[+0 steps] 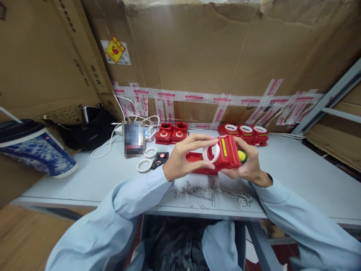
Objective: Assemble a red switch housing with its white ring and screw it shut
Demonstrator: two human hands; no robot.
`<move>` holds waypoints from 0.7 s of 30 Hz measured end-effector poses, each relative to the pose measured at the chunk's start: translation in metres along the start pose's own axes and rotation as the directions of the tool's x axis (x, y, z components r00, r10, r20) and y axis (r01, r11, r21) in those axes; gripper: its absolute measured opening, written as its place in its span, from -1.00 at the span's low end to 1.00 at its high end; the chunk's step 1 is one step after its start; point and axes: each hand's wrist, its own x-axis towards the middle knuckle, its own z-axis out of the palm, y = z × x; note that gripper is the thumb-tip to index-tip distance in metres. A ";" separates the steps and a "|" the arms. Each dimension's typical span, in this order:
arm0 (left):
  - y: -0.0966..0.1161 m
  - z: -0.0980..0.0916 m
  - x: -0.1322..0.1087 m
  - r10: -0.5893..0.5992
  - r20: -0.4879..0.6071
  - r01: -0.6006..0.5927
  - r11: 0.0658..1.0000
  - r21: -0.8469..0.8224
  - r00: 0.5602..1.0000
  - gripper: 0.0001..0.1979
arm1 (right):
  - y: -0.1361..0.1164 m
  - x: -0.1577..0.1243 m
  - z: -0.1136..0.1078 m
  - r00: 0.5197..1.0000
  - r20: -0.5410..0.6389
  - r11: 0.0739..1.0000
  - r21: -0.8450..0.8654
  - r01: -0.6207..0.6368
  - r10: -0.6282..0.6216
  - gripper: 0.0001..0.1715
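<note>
At nine o'clock from the case (228,152), loose rings (143,171): two are laid flat.
Left hand (184,154): white ring (207,157) is pinched.
Case: held above the table (304,180), rods (213,197) strewn at six o'clock.
Right hand (250,160): case is gripped at three o'clock.

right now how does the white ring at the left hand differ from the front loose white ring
The white ring at the left hand stands tilted; the front loose ring lies flat on the table. The first is up against a red housing; the loose ring sits beside a black piece. Both are white with open centres.
</note>
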 end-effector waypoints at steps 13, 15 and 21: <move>-0.001 -0.004 0.003 -0.175 -0.027 0.175 0.984 -0.016 0.984 -0.47 | 0.001 0.003 0.001 0.996 0.038 0.992 0.089 -0.089 0.086 -0.24; -0.001 -0.004 0.002 -0.200 -0.005 0.200 0.980 -0.014 0.980 -0.55 | -0.001 0.003 0.002 0.995 0.039 0.992 0.090 -0.093 0.089 -0.26; 0.003 -0.006 0.004 -0.180 0.008 0.180 0.984 0.003 0.984 -0.49 | -0.002 0.002 0.002 0.994 0.069 0.990 0.103 -0.097 0.090 -0.23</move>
